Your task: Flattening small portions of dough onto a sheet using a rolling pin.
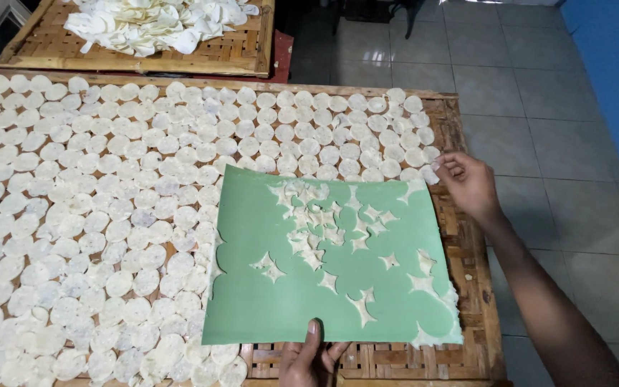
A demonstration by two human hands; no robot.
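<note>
Head camera: left hand pinches the flat green plastic sheet at its near edge; right hand grips its far-right corner over the woven bamboo tray of pale round dough discs.

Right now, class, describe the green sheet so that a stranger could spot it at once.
Find the big woven bamboo tray covered with pale round dough discs. Over its right part lies a flat green rectangular sheet, held by left hand and right hand; it alone carries star-shaped dough scraps.
</note>
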